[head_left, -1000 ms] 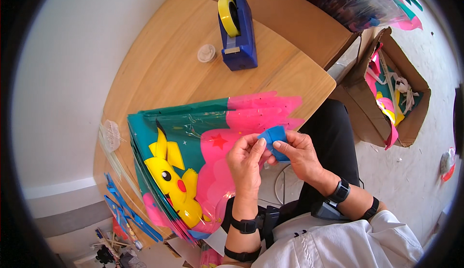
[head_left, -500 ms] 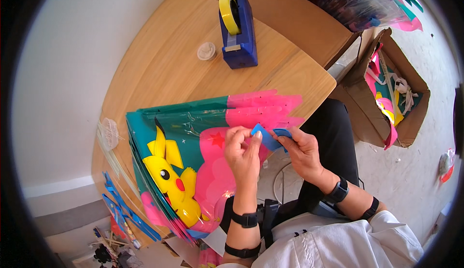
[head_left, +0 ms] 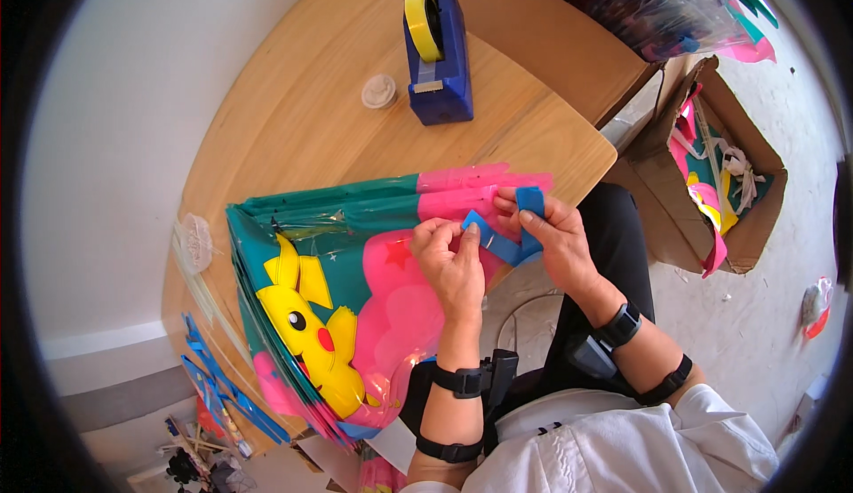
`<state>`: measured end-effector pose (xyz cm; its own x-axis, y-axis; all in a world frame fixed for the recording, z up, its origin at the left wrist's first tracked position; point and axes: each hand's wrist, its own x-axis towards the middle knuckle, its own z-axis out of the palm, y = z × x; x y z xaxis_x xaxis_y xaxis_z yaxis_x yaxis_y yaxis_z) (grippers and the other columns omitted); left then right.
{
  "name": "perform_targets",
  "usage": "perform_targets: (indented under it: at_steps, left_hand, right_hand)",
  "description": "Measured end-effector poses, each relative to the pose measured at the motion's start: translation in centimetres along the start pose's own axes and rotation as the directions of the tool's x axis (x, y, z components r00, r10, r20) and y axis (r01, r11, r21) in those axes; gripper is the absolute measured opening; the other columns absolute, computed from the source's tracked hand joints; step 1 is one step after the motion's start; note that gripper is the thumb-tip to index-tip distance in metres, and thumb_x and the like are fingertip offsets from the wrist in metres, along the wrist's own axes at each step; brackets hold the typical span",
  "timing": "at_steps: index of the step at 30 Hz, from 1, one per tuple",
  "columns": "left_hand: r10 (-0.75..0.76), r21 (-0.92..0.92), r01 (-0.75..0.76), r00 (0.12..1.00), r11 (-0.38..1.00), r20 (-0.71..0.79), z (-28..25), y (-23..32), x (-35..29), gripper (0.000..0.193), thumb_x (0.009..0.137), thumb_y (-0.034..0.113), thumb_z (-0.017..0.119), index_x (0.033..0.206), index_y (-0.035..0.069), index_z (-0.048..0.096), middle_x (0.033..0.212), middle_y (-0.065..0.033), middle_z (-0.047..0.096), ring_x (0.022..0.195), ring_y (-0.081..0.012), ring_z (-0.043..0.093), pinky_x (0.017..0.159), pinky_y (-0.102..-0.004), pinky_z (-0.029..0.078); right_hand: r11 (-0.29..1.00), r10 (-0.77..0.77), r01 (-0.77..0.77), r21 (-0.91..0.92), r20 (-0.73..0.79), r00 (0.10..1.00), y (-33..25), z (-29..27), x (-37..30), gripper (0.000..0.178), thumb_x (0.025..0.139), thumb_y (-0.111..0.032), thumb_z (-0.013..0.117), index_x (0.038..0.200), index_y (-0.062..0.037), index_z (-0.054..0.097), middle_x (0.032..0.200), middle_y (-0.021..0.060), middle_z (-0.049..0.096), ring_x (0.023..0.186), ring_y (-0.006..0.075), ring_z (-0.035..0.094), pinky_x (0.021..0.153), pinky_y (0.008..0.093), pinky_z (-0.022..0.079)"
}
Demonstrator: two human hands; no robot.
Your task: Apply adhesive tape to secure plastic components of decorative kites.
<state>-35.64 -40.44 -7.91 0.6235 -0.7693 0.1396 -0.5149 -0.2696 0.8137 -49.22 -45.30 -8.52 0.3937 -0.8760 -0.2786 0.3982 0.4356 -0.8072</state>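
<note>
Blue strip bent between pinching left hand and right hand.

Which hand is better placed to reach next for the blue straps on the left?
Probably the left hand: it is nearer the straps than the right hand, though both hold the blue strip.

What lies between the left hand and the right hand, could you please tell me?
In the head view, a blue strip spans the gap, pinched by the left hand and held by the right hand.
</note>
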Motion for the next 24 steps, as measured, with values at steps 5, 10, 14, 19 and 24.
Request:
perform_targets:
  at_steps: [5, 10, 14, 19, 24]
  left_hand:
    - [-0.009, 0.121, 0.010, 1.000, 0.993, -0.007, 0.5, 0.2, 0.2, 0.012, 0.071, 0.002, 0.074, 0.074, -0.001, 0.064, 0.088, -0.0083, 0.053, 0.088, -0.0229, 0.051, 0.078, -0.0331, 0.042]
    - [0.008, 0.142, -0.004, 1.000, 0.990, -0.026, 1.4, 0.6, -0.2, 0.011, 0.069, 0.002, 0.073, 0.072, 0.001, 0.062, 0.088, -0.0082, 0.054, 0.089, -0.0285, 0.050, 0.077, -0.0387, 0.041]
    - [0.023, 0.211, -0.018, 0.999, 0.977, -0.022, 1.6, 0.8, -0.1, 0.013, 0.068, 0.001, 0.072, 0.072, 0.001, 0.060, 0.087, -0.0093, 0.054, 0.087, -0.0303, 0.051, 0.075, -0.0408, 0.042]
    - [0.059, 0.250, -0.056, 0.998, 0.967, -0.004, 1.2, 0.8, 0.2, 0.019, 0.068, 0.001, 0.072, 0.082, 0.004, 0.060, 0.087, -0.0113, 0.054, 0.084, -0.0313, 0.052, 0.075, -0.0425, 0.043]
    - [0.311, 0.197, -0.314, 0.949, 0.929, 0.045, -0.3, 0.1, 0.0, 0.026, 0.074, -0.002, 0.066, 0.098, 0.006, 0.067, 0.098, -0.0114, 0.054, 0.087, -0.0283, 0.054, 0.076, -0.0382, 0.046]
  right_hand:
    - [0.644, -0.266, 0.402, -0.651, 0.302, 0.915, -1.9, 0.9, -0.8, 0.023, 0.079, 0.003, 0.062, 0.102, 0.0033, 0.059, 0.115, 0.0186, 0.062, 0.103, 0.0331, 0.061, 0.090, 0.0394, 0.049]
    - [0.319, -0.368, 0.630, -0.709, 0.520, 0.771, -0.6, 0.4, -1.1, 0.023, 0.064, 0.004, 0.064, 0.085, 0.0033, 0.054, 0.119, 0.0225, 0.058, 0.115, 0.0425, 0.053, 0.094, 0.0466, 0.047]
    - [0.251, -0.303, 0.628, -0.737, 0.557, 0.774, -0.5, 0.0, -1.0, 0.021, 0.064, 0.001, 0.063, 0.082, 0.0050, 0.054, 0.120, 0.0236, 0.058, 0.119, 0.0425, 0.050, 0.099, 0.0462, 0.044]
    - [0.086, -0.278, 0.682, -0.727, 0.639, 0.717, -0.6, -0.1, -0.9, 0.021, 0.067, -0.008, 0.060, 0.083, 0.0059, 0.055, 0.122, 0.0255, 0.057, 0.120, 0.0420, 0.049, 0.103, 0.0454, 0.041]
    - [0.077, -0.268, 0.667, -0.741, 0.629, 0.729, -0.6, -0.3, -1.0, 0.023, 0.069, -0.010, 0.058, 0.085, 0.0060, 0.055, 0.123, 0.0255, 0.056, 0.120, 0.0418, 0.049, 0.103, 0.0448, 0.040]
